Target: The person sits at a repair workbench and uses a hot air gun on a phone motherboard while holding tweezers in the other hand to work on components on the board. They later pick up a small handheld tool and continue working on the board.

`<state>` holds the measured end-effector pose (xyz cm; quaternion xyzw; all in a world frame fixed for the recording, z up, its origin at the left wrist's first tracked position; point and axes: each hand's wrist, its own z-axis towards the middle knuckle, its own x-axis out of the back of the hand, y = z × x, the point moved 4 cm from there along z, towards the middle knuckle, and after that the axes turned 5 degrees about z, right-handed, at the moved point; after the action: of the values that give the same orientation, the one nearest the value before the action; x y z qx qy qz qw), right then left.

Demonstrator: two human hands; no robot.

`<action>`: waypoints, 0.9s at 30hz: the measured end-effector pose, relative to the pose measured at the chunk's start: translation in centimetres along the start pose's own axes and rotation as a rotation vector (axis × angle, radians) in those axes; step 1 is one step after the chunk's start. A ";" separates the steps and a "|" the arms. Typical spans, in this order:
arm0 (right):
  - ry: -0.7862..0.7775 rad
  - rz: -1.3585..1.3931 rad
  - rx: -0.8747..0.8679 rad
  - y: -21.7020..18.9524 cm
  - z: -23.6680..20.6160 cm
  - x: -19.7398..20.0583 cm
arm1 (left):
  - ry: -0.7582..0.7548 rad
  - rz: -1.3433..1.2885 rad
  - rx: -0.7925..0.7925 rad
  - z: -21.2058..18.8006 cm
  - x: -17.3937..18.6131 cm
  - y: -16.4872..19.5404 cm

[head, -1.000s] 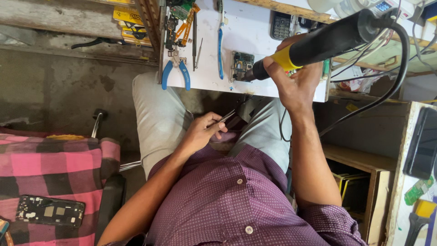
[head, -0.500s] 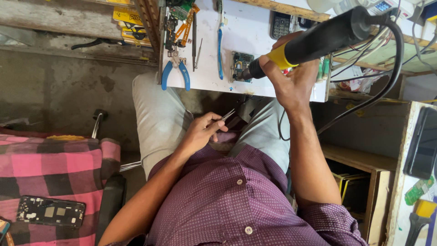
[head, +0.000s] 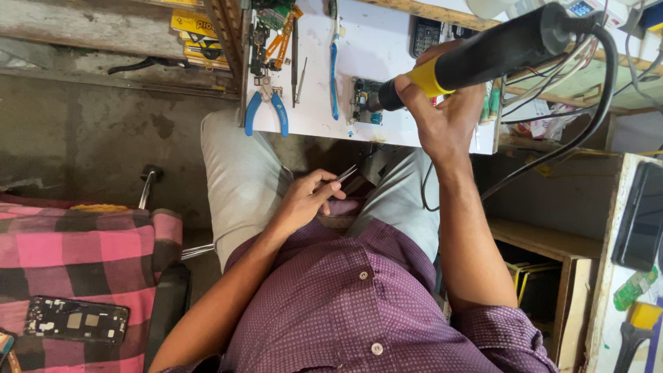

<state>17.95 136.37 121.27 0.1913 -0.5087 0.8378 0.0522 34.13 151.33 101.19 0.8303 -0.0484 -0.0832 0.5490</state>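
While the right hand (head: 442,114) grips a black hot-air tool with a yellow collar (head: 476,59), its nozzle points at a small green circuit board (head: 366,103) lying on the white work surface (head: 387,48), just at nine o'clock of that hand. At seven o'clock from the board, well apart and down in the lap, the left hand (head: 304,204) pinches metal tweezers (head: 345,174), tips aimed toward one o'clock. Blue-handled pliers (head: 266,114) lie at nine o'clock of the board, with a blue toothbrush (head: 334,62) between.

Pliers (head: 266,115) left of circuit board (head: 365,101)
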 end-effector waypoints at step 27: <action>0.049 0.070 -0.006 0.1 -1.0 1.0 | -0.006 -0.031 -0.023 -0.6 0.1 -0.2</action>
<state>16.77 137.04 121.12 0.1528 -0.5164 0.8418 0.0357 34.34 151.90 101.25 0.8244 -0.0365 -0.0947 0.5568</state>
